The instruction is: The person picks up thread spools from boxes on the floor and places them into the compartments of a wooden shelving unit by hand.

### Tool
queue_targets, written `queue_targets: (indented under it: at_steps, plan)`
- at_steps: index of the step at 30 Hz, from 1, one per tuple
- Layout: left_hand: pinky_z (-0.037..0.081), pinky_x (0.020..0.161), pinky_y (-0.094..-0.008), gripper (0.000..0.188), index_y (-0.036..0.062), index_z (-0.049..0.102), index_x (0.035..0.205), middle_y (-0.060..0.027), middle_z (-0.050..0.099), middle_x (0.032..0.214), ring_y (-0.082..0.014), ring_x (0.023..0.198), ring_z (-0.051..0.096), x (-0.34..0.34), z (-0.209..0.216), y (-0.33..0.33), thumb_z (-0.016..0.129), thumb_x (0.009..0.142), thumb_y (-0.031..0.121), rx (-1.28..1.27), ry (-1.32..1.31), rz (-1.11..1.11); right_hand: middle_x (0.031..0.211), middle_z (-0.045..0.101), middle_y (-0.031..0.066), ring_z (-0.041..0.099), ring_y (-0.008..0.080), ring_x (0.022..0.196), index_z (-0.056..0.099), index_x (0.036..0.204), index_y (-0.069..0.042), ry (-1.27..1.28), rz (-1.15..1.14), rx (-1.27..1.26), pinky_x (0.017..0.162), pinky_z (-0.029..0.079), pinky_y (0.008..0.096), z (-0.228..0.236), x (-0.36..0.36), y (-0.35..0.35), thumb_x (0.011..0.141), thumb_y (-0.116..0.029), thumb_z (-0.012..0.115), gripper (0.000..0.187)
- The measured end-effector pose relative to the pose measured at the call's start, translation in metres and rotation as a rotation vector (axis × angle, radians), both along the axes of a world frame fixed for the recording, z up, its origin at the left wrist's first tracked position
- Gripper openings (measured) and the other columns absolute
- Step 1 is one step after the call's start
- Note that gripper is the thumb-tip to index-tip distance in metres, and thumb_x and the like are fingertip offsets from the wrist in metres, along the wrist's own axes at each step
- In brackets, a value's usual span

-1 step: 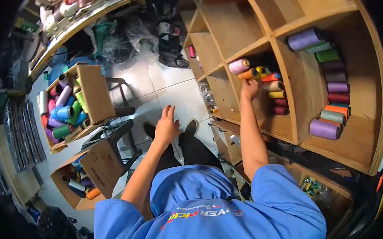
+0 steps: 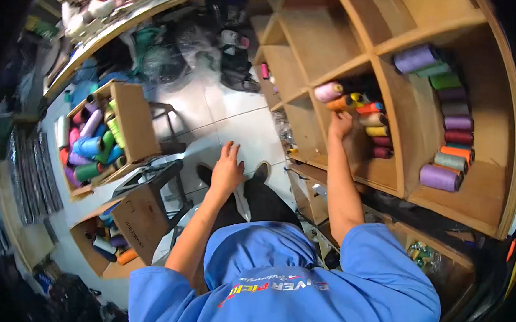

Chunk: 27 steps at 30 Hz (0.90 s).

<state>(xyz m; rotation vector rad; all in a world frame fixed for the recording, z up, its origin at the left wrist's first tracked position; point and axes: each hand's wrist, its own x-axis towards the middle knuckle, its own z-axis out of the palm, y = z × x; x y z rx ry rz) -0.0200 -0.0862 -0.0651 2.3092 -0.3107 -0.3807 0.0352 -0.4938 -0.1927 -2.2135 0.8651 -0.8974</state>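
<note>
My right hand (image 2: pixel 341 125) reaches into a compartment of the wooden shelf (image 2: pixel 378 103), its fingers curled at the lower side of an orange thread spool (image 2: pixel 340 103). A pink thread spool (image 2: pixel 328 92) lies just beyond it. Next to the hand are a red-orange spool (image 2: pixel 370 108), a beige spool (image 2: pixel 373 119), a yellow spool (image 2: pixel 377 131) and a dark red one (image 2: pixel 381 152). My left hand (image 2: pixel 227 172) hangs over the floor with fingers stretched out, holding nothing. The fingertips of my right hand are partly hidden.
The right-hand compartment holds a row of spools, with a purple spool (image 2: pixel 440 177) at its near end. To my left, a cardboard box (image 2: pixel 134 121) full of colourful spools stands above another open carton (image 2: pixel 141 227). Plastic-wrapped bundles (image 2: pixel 172 57) lie on the tiled floor (image 2: pixel 244 132) ahead.
The view has shifted slightly, so the shelf and boxes sit a little differently in the picture. Both hands keep nearly the same pose, the right one still at the orange spool.
</note>
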Motion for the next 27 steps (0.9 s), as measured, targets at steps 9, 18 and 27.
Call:
queue_targets:
  at_steps: [9, 18, 27]
  plan:
    - [0.049, 0.071, -0.0315, 0.021, 0.0024, 0.06, 0.092, -0.0118, 0.058, 0.098, -0.0263, 0.084, 0.059, -0.051, 0.088, 0.138, 0.057, 0.072, -0.005, -0.238, -0.424, 0.607, 0.08, 0.066, 0.015, 0.063, 0.0217, 0.071, 0.059, 0.096, 0.006, 0.595, 0.359, 0.168, 0.059, 0.05, 0.0306, -0.027, -0.072, 0.162, 0.07, -0.007, 0.066, 0.03]
    - [0.047, 0.076, -0.0355, 0.017, 0.001, 0.062, 0.09, -0.0158, 0.058, 0.092, -0.0285, 0.084, 0.059, -0.139, 0.085, 0.359, 0.058, 0.074, 0.006, 0.032, -0.295, 1.545, 0.074, 0.064, 0.0063, 0.058, 0.0108, 0.06, 0.062, 0.101, -0.001, 0.723, 1.466, 0.183, 0.052, 0.047, 0.0243, 0.008, -0.03, 0.419, 0.076, -0.011, 0.065, 0.027]
    - [0.049, 0.076, -0.0447, 0.042, -0.0028, 0.05, 0.098, -0.0221, 0.053, 0.101, -0.0367, 0.09, 0.058, -0.186, 0.006, 0.435, 0.068, 0.071, 0.024, 0.615, 0.099, 1.709, 0.085, 0.066, 0.0094, 0.062, 0.0134, 0.077, 0.061, 0.105, 0.0, 0.771, 1.537, 0.365, 0.068, 0.05, 0.0258, 0.112, -0.008, 0.517, 0.079, -0.009, 0.063, 0.027]
